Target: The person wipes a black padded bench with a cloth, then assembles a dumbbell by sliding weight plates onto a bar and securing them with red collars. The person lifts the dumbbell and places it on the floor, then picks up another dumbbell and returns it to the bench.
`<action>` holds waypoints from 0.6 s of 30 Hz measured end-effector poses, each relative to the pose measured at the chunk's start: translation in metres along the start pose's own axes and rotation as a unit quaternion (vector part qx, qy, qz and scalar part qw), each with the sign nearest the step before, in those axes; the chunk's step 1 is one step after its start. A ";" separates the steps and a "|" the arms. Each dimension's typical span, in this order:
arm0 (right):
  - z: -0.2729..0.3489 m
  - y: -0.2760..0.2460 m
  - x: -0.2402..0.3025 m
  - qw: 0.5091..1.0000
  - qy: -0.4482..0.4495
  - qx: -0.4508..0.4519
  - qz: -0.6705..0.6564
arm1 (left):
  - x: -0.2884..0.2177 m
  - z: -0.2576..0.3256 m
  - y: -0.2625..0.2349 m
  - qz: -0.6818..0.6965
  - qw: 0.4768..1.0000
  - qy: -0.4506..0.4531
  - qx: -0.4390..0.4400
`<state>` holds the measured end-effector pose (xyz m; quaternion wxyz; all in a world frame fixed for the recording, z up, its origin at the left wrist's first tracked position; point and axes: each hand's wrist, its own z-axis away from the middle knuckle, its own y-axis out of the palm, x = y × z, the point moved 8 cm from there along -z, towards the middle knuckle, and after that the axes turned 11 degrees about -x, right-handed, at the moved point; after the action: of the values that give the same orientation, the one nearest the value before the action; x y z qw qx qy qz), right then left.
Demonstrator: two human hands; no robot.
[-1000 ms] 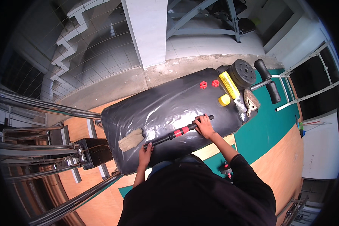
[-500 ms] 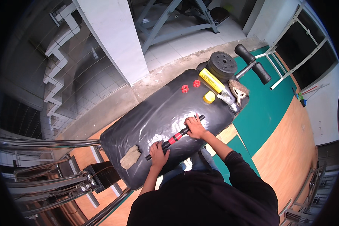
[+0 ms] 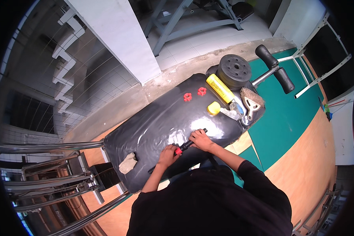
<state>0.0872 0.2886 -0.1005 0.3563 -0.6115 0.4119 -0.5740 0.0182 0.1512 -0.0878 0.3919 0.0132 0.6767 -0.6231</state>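
Note:
A black dumbbell bar (image 3: 187, 145) with a red middle section lies slantwise above the near side of a black padded bench (image 3: 153, 129). My left hand (image 3: 168, 155) is closed round the bar at its red part and covers most of it. Farther right, my right hand (image 3: 201, 140) grips the black part near the bar's upper right end, whose tip sticks out past the fingers. The bar's lower left tip shows beyond my left wrist. Left of my hands lies a crumpled beige cloth (image 3: 128, 163). Two red star-shaped collar nuts (image 3: 188, 97) sit beyond them.
On the bench's far right are a yellow cylindrical can (image 3: 220, 89), a yellow cap (image 3: 213, 108), a clear plastic item (image 3: 235, 110), a brush (image 3: 252, 103) and black weight plates (image 3: 235, 70). Padded rollers (image 3: 266, 56) project past that end. Metal rails (image 3: 51, 147) stand at left.
My left hand has moved up along the bar onto its red part, closer to my right hand. The bar and my right hand sit slightly nearer to me. The view has shifted a little.

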 end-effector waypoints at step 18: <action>-0.044 -0.256 -0.262 0.914 0.260 -0.245 0.193 | 0.013 -0.024 -0.003 0.022 0.967 -0.181 -0.178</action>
<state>0.0670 0.6334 0.0293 0.1795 -0.4179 0.7276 -0.5136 -0.0044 0.1646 -0.0948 0.5177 -0.1553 0.6940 -0.4757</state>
